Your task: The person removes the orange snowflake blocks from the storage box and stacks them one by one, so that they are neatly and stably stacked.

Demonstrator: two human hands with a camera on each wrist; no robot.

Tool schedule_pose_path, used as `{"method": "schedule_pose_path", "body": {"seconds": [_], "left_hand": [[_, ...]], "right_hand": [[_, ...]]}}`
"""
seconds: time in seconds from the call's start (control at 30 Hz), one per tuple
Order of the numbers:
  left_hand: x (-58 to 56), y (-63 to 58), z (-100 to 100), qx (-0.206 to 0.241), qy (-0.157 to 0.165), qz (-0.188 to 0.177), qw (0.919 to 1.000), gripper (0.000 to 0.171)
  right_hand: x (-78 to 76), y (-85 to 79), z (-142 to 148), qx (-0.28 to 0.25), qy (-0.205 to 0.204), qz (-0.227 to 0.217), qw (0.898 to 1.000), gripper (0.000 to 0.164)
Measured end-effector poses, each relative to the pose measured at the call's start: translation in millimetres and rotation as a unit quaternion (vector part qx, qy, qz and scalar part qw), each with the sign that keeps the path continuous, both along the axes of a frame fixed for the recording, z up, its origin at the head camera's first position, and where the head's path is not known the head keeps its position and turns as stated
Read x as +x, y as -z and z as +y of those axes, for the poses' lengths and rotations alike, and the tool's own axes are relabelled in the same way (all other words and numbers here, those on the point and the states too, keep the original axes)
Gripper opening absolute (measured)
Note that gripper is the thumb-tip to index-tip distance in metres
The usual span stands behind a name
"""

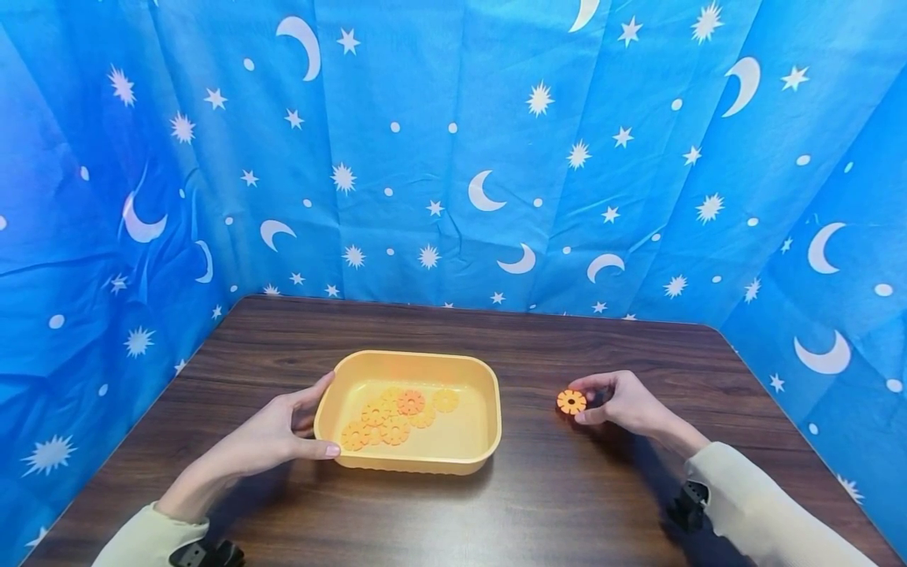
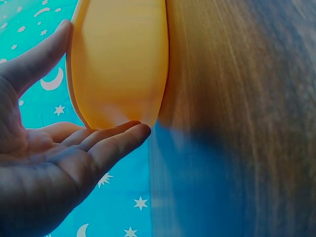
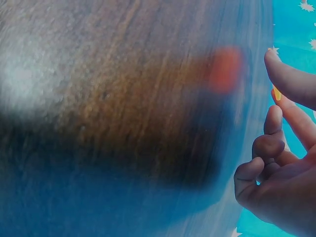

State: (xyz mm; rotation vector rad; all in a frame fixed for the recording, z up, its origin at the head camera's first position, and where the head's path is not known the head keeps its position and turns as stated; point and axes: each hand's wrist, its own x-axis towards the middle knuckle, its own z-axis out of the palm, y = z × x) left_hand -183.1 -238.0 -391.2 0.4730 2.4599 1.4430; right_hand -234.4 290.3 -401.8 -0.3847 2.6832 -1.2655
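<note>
Near the tray [image 1: 460, 433], right fingers [image 1: 601, 381] pinch a disc [image 1: 563, 402].

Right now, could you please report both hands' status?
Left hand holding yellow tray; right hand pinching orange notched disc; tray wall stands between it and discs inside.

Discs [image 1: 401, 431] in the tray [image 1: 460, 433] overlap, hiding their number. The left wrist view's top edge crops the tray. In the right wrist view, the orange disc [image 1: 562, 402] in the right grip [image 1: 627, 403] shows only a sliver; a red patch [image 3: 226, 69] on the table [image 3: 123, 89] is blurred.
</note>
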Motion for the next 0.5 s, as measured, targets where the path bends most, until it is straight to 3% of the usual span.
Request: {"method": "schedule_pose_path", "body": {"seconds": [0.5], "left_hand": [[0.0, 0.2, 0.0, 0.012, 0.001, -0.004, 0.9999, 0.112]], "right_hand": [[-2.7, 3.7, -1.5, -0.002, -0.014, -0.005, 1.000, 0.045]]}}
